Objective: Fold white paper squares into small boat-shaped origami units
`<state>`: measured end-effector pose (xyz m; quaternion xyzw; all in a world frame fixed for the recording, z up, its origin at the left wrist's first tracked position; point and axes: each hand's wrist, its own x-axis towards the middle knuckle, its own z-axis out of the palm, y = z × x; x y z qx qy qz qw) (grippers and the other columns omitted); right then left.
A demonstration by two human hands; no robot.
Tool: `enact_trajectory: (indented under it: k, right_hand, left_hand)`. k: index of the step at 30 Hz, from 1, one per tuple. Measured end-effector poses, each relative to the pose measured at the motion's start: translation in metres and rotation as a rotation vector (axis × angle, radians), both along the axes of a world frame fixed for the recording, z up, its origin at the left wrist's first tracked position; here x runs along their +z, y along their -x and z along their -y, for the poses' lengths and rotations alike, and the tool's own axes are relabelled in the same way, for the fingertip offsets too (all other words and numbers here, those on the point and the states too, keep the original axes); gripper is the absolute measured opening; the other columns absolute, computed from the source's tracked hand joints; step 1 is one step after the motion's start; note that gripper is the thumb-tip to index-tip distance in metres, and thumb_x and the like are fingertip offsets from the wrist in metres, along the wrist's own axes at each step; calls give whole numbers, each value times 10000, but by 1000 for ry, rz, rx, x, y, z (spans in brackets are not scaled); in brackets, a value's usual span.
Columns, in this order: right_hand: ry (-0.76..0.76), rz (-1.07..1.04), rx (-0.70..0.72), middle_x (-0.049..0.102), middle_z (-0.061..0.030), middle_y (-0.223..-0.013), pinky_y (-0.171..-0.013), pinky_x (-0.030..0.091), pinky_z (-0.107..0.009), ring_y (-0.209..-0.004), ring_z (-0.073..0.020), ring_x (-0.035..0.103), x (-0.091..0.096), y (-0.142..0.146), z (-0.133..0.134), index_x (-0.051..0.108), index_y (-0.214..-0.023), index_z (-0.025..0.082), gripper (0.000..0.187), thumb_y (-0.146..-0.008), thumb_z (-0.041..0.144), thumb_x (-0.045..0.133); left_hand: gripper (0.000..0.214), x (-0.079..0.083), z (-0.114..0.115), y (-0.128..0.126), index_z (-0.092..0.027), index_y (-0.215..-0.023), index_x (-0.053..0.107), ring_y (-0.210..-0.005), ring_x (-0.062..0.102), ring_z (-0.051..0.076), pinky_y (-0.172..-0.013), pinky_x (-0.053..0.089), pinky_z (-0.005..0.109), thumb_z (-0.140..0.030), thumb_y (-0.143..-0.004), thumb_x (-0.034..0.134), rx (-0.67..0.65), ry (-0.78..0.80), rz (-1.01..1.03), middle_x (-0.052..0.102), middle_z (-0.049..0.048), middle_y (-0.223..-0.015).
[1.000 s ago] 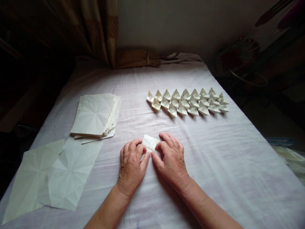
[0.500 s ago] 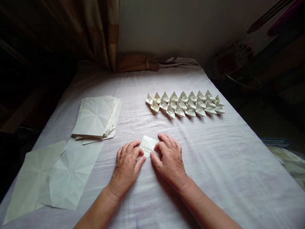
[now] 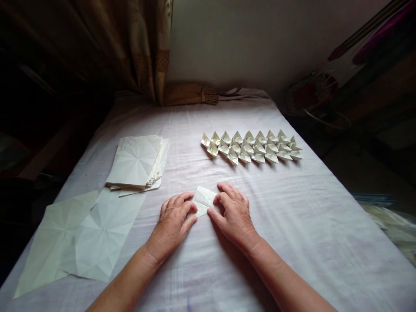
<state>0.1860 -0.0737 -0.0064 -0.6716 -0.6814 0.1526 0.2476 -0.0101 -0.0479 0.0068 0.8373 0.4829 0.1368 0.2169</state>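
A small piece of folded white paper (image 3: 203,197) lies on the cloth between my two hands, with a crease across its lower part. My left hand (image 3: 175,219) grips its left edge, fingers curled and thumb close to the index finger. At the right edge, my right hand (image 3: 235,214) holds the paper between thumb and bent index finger, its other fingers reaching forward. Behind the hands, to the right, small folded paper boats (image 3: 251,147) stand in close rows, their pointed tips up.
A stack of creased paper sheets (image 3: 134,161) lies at the left. Nearer me, two loose creased sheets (image 3: 102,236) overlap. A pale bedsheet (image 3: 308,225) covers the surface. Beyond its far edge hang brown curtains (image 3: 147,52); a clear plastic bag (image 3: 390,225) is off the right edge.
The camera view has shifted slightly. Both hands stay at the folded paper, and the left thumb has moved a little down and away from its near edge.
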Motion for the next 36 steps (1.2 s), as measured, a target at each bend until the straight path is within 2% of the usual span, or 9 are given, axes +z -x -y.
enact_trajectory:
  k: [6, 12, 15, 17, 20, 23, 27, 30, 36]
  right_hand:
    - [-53, 20, 2, 565, -124, -1351, -1058, 308, -551, -1327, -321, 428, -2, 1, 1, 585, -847, 219, 118, -787, 281, 665]
    - [-82, 11, 56, 592, -117, -1326, -1075, 284, -568, -1321, -302, 444, -5, -2, 3, 605, -910, 214, 90, -822, 222, 588]
    - [-103, -5, 95, 611, -103, -1305, -1069, 291, -575, -1302, -295, 466, -7, -6, 3, 617, -956, 215, 219, -775, 128, 533]
    - [-122, -12, 126, 618, -97, -1297, -1066, 306, -563, -1290, -291, 480, -10, -9, 2, 625, -987, 217, 304, -734, 92, 514]
    - [-165, -29, 167, 635, -89, -1276, -1061, 340, -530, -1263, -274, 512, -15, -15, 0, 629, -1062, 223, 428, -688, 62, 498]
    - [-197, -29, 197, 628, -88, -1286, -1062, 363, -505, -1251, -263, 527, -19, -20, -2, 628, -1127, 226, 523, -653, 45, 499]
    - [-216, 24, 263, 596, -110, -1327, -1036, 405, -479, -1246, -261, 527, -17, -26, -4, 635, -1171, 216, 530, -679, 49, 529]
    - [-270, 98, 325, 587, -139, -1339, -1013, 423, -484, -1230, -277, 533, -12, -27, -5, 657, -1151, 210, 442, -742, 71, 566]
    - [-446, 211, 514, 667, -76, -1251, -1013, 410, -463, -1151, -238, 593, -6, -21, -5, 709, -986, 263, 185, -908, 162, 574]
  left_hand:
    - [115, 4, -1, 1, -234, -905, 606, -1206, 516, 256, -1000, 409, 462, -159, -823, 631, -51, -33, -62, 586, 55, -1305]
    - [175, 11, 6, -16, -200, -839, 624, -1123, 542, 296, -954, 428, 466, -252, -756, 769, -39, -343, -155, 617, 104, -1221]
    - [190, 14, 0, -19, -196, -795, 627, -1132, 536, 293, -958, 413, 446, -283, -747, 788, -116, -438, -192, 616, 99, -1229]
    - [160, 14, -6, -18, -190, -805, 624, -1042, 577, 268, -913, 423, 424, -287, -789, 749, -200, -495, -232, 662, 84, -1098]
    - [96, 12, -13, -20, -177, -786, 603, -768, 602, 219, -752, 433, 375, -212, -866, 641, -355, -559, -322, 656, 43, -781]
    - [184, 11, -15, -24, -166, -723, 573, -657, 580, 200, -665, 406, 345, -72, -879, 546, -429, -599, -343, 626, 45, -681]
    - [231, 11, -17, -24, -157, -765, 568, -627, 586, 187, -637, 405, 328, -24, -909, 445, -469, -643, -331, 628, 52, -692]
    - [245, 10, -23, -12, -168, -824, 585, -657, 616, 170, -674, 440, 312, -61, -950, 405, -487, -654, -300, 654, 34, -729]
    - [247, -1, -20, 19, -192, -1025, 647, -1045, 655, 183, -933, 471, 357, -122, -977, 415, -413, -660, -199, 728, 55, -1072]
